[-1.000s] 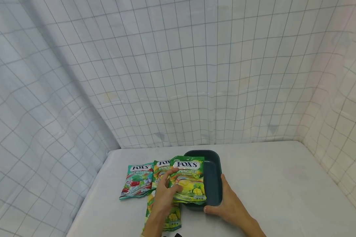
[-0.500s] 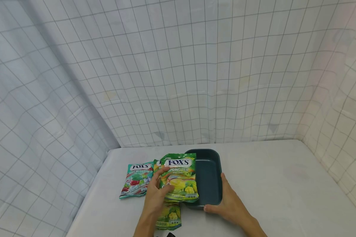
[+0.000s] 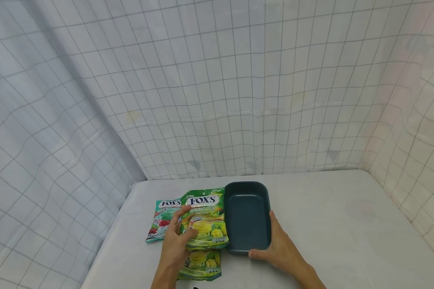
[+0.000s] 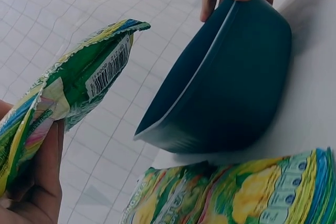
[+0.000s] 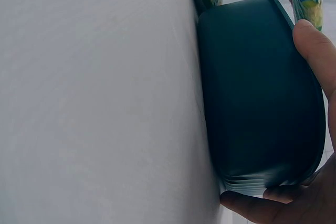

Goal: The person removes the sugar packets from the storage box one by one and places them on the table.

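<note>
My left hand (image 3: 174,245) grips a green and yellow candy bag (image 3: 207,218) printed "FOX'S Spring Tea", thumb on its front. The left wrist view has this bag (image 4: 79,85) raised off the table, its barcode showing. Just right of it stands a dark teal rectangular tub (image 3: 247,216), with nothing inside. My right hand (image 3: 285,253) holds the tub by its right side and near corner; in the right wrist view its thumb (image 5: 314,51) lies over the rim. Another Spring Tea bag (image 3: 204,265) lies on the table below the held one.
A teal "Mint Blossom" candy bag (image 3: 160,224) lies at the left, partly covered by the held bag and left hand. White cloth covers the table (image 3: 329,216). Grid-patterned curtains (image 3: 253,100) stand behind and at both sides.
The left hand has carried the held Spring Tea bag leftward from over the tub, whose inside is now fully seen. Another Spring Tea bag has become hidden behind it. The right hand stays put.
</note>
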Demonstrator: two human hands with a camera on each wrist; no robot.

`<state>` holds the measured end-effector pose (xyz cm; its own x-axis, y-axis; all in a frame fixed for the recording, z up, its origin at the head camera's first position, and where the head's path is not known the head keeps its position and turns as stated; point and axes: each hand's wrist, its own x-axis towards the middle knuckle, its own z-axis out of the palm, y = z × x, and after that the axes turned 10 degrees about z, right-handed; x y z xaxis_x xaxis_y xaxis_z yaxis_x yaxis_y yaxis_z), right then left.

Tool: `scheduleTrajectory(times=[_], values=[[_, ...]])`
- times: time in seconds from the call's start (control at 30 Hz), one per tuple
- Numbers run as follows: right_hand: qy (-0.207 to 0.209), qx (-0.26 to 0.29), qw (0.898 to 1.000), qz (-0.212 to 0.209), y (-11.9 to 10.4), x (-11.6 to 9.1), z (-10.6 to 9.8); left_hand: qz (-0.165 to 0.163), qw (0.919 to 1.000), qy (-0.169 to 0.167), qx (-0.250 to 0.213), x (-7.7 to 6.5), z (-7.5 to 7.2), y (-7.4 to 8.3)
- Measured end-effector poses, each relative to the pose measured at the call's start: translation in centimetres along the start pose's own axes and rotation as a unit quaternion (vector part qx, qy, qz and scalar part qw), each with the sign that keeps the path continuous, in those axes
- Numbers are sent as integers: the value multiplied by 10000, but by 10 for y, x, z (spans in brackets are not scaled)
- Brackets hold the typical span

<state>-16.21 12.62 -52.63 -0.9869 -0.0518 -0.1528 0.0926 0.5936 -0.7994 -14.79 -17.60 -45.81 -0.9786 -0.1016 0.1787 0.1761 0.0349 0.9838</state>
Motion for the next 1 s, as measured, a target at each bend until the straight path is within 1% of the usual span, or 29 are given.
scheduleTrajectory(times=[0.27, 0.37, 0.5, 0.73, 0.8, 0.9, 1.0], values=[[3, 38, 10000, 23, 1, 1, 1, 114, 9996, 138, -217, -2, -17, 1], [-43, 59, 10000, -22, -1, 0, 1, 131, 9996, 155, -194, -3, -24, 3], [-58, 33, 10000, -12, -2, 0, 1, 65, 9998, 186, -105, -6, -33, 4], [30, -49, 9999, 98, 0, -1, 1, -182, 9968, 529, -579, -6, -49, 5], [34, -59, 9999, 97, 0, -1, 0, -233, 9959, 619, -621, -7, -54, 6], [22, -63, 9999, 102, -1, -1, -1, -301, 9945, 807, -588, -8, -61, 8], [-6, -42, 10000, 79, -1, -1, 0, -371, 9938, 907, -522, -10, -69, 9]])
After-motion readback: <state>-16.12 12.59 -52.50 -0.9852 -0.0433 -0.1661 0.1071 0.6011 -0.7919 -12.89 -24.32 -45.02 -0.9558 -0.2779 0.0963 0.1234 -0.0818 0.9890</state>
